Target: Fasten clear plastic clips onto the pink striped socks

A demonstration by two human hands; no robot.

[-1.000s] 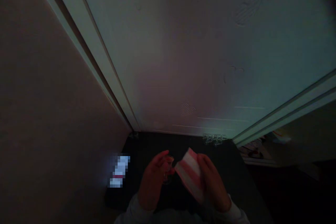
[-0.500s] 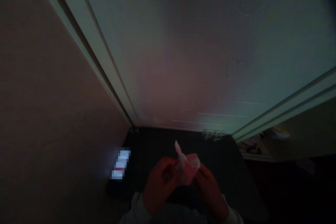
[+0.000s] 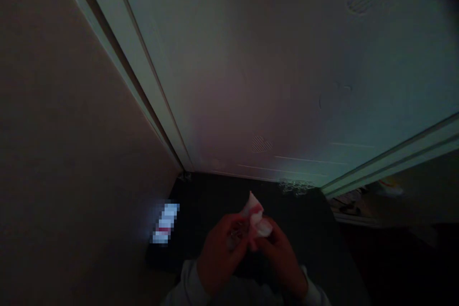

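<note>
Low in the dim view, a crumpled pink and white cloth or tissue (image 3: 257, 222) sits between both hands above a dark tabletop. My left hand (image 3: 220, 248) has its fingers closed on the left side of it, and a small clear, shiny thing (image 3: 237, 233) shows inside that hand's curl. My right hand (image 3: 281, 251) pinches the cloth from the right. One pointed corner of the cloth sticks up above the fingers.
A lit, pixelated screen (image 3: 165, 224) lies at the left edge of the dark table (image 3: 208, 193). Small clear pieces (image 3: 296, 186) are clustered at its back right. Behind stands a pale panel (image 3: 229, 105) with faint raised patterns. A brown surface (image 3: 71, 129) rises at left.
The cloth has been turned and bunched between the fingers, its raised tip now wider and further right. My right hand has closed in around it. The view has shifted slightly.
</note>
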